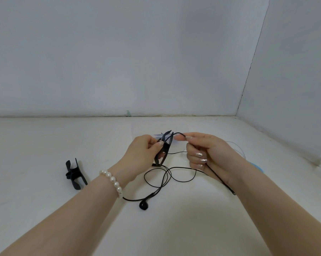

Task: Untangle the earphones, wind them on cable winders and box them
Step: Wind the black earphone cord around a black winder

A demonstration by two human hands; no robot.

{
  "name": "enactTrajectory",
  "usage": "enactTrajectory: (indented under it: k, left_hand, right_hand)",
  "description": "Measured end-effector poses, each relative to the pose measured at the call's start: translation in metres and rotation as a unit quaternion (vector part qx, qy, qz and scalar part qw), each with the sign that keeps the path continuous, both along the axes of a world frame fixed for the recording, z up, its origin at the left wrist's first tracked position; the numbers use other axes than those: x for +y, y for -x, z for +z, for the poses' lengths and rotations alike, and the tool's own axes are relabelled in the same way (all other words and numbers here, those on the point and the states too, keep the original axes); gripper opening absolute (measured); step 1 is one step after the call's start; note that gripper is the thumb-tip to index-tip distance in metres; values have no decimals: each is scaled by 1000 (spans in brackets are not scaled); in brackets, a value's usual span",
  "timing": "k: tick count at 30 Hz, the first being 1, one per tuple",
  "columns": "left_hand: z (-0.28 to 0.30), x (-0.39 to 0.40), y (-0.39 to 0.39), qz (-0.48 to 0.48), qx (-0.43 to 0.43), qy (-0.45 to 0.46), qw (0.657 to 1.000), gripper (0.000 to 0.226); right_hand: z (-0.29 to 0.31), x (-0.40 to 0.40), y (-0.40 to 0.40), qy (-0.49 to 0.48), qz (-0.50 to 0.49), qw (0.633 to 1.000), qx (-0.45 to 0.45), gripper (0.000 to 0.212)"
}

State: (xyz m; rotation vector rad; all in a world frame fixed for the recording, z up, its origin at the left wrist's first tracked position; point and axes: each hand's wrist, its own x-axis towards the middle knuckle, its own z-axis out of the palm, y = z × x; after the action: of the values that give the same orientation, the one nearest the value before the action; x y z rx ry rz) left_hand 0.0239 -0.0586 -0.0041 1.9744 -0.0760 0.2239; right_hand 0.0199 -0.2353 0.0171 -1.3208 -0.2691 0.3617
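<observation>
Black cord [181, 134] ran between the thumb and forefinger of the right hand [205, 152], pinched just beside the forked top of a dark cable winder [165, 148]. The other fingers of that hand were curled in, their nails glittering, and a thicker stretch of the same cord passed under the palm and trailed down past the right wrist. The left hand [141, 154] gripped the winder upright above the table, thumb across its front and fingers wrapped behind it, so the winder stood between the two hands with the cord caught in its upper notch.

Below the hands the rest of the black earphones [161, 182] lay in loose loops on the white table [45, 145]. One black earbud [143, 205] rested on the surface near the left forearm, its lead curving under the wrist. A pearl bracelet [112, 181] circled the left wrist.

A second dark cable winder [75, 174] lay on its side on the table, well apart to the left of the hands, with nothing wound on it. Behind the hands a small pale box [158, 135] showed partly, mostly hidden by the held winder. To the right, behind the right hand, a thin white cable [237, 146] curved across the table, and a blue object [257, 166] peeped out beside the right forearm; what it was could not be told.
</observation>
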Motion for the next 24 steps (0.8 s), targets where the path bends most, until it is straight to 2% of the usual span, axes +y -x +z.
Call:
enactTrajectory:
  k: [4, 7, 11, 15, 18, 21, 24]
  left_hand:
    - [1, -1, 1, 13, -6, 9, 1000, 25]
    - [1, -2, 2, 10, -12, 7, 1000, 24]
    - [1, -1, 0, 18, -29, 23, 999, 25]
    - [2, -5, 3, 39, -46, 53, 997, 29]
    - [3, -12, 5, 50, -53, 74, 995, 34]
    - [3, -16, 7, 46, -44, 103, 993, 36]
    - [4, -19, 11, 8, -25, 146, 989, 35]
  right_hand:
    - [0, -5, -3, -23, -31, 999, 5, 27]
    - [0, -2, 1, 9, 5, 1000, -17, 25]
    - [-2, 8, 10, 95, 73, 991, -62, 23]
    - [-13, 22, 16, 235, 123, 954, -140, 25]
    - [-22, 34, 18, 330, 99, 925, -161, 25]
    - [-27, 38, 16, 367, 79, 913, -161, 29]
    - [-28, 35, 10, 376, 44, 910, -171, 50]
